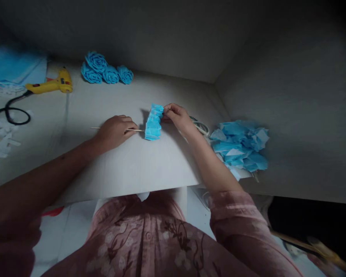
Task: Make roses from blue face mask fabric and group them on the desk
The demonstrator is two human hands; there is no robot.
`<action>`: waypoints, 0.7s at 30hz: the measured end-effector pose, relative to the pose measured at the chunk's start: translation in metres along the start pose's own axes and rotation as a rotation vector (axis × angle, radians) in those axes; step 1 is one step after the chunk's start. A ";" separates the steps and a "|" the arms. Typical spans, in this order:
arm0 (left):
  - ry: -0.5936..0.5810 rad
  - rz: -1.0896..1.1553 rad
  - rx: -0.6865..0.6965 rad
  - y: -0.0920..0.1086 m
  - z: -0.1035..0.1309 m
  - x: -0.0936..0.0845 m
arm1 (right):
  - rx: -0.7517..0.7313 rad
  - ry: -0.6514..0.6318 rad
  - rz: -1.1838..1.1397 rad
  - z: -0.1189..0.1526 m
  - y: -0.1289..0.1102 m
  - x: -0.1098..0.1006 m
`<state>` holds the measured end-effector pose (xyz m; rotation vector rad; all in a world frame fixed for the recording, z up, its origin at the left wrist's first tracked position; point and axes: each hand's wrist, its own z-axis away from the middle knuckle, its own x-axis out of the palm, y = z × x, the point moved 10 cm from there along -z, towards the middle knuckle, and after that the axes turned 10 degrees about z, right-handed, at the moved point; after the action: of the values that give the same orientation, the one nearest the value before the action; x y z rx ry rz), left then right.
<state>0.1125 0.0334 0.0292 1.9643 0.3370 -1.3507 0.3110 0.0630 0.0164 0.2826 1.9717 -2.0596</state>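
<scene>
Right of left hand [115, 130], clasping stick [137, 130] | blue strip [153, 126] | right hand [178, 116] pinching its edge

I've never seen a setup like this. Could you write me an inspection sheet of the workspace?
Surface: pale tabletop, partly covered.
Work things: pleated blue strip, thin stick, four blue rosettes, yellow glue gun.
Clutter: white scraps left; crumpled blue pieces right.
Hands: left hand holds the stick, pointing toward the strip; right hand at the strip's upper right edge.
Cables: black cord from the glue gun; pale coil beside the right wrist.
Surroundings: grey walls.
</scene>
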 end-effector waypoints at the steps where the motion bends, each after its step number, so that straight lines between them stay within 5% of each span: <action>1: 0.009 0.013 -0.019 -0.001 0.002 -0.001 | 0.010 0.008 -0.034 0.003 0.001 0.000; 21: 0.055 0.041 -0.082 0.001 0.009 -0.017 | 0.041 -0.117 -0.242 0.025 -0.013 0.018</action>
<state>0.0997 0.0298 0.0426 1.9325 0.3706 -1.2393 0.2910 0.0376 0.0243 -0.0723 1.9782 -2.2073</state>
